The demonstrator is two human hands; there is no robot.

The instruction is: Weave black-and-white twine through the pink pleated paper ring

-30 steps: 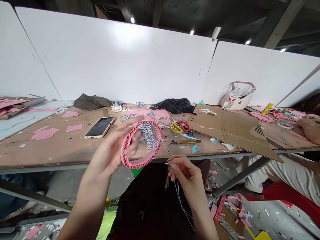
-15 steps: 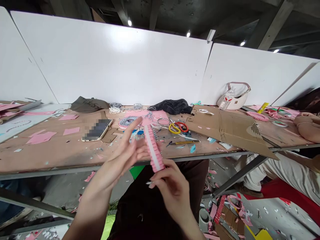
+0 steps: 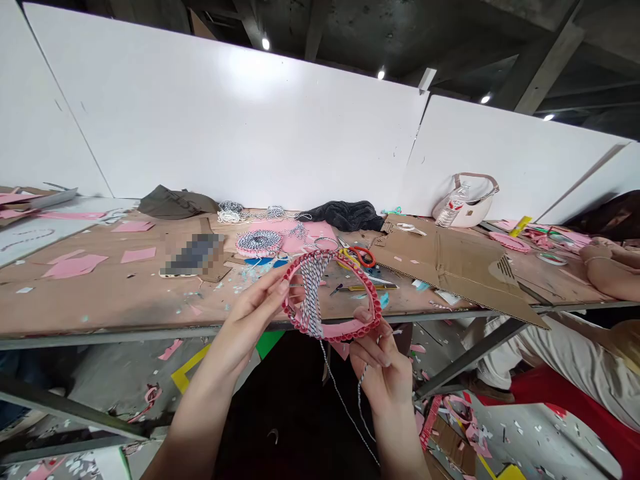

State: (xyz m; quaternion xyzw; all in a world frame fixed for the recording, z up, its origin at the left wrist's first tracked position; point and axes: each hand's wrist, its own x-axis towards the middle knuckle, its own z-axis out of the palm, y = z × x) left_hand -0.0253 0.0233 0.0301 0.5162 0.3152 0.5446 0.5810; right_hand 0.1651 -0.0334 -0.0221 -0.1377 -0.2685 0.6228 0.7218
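Note:
Between my two hands is a pink ring with a ruffled edge (image 3: 374, 299), its opening facing me. Black-and-white twisted cord (image 3: 312, 297) runs across the ring's left part in several close strands. My left hand (image 3: 261, 300) grips the ring's left side, fingers closed around the rim. At the lower right, my right hand (image 3: 383, 360) pinches the rim, and a length of the cord passes through its fingers. The cord's loose part (image 3: 340, 393) hangs down over my dark trousers. A similar ring wound with cord (image 3: 259, 243) lies on the table behind.
On the table are scissors (image 3: 364, 256), a yellow cutter (image 3: 373, 287), a phone (image 3: 193, 255), a cap (image 3: 175, 202), pink paper pieces (image 3: 139, 255) and a large cardboard sheet (image 3: 460, 257). A bottle (image 3: 453, 205) stands by a bag. Another person's arm (image 3: 611, 273) rests at right.
The ring has turned from edge-on to face me, showing the cord across it. My left hand, spread before, has closed on its left side; my right hand has moved right.

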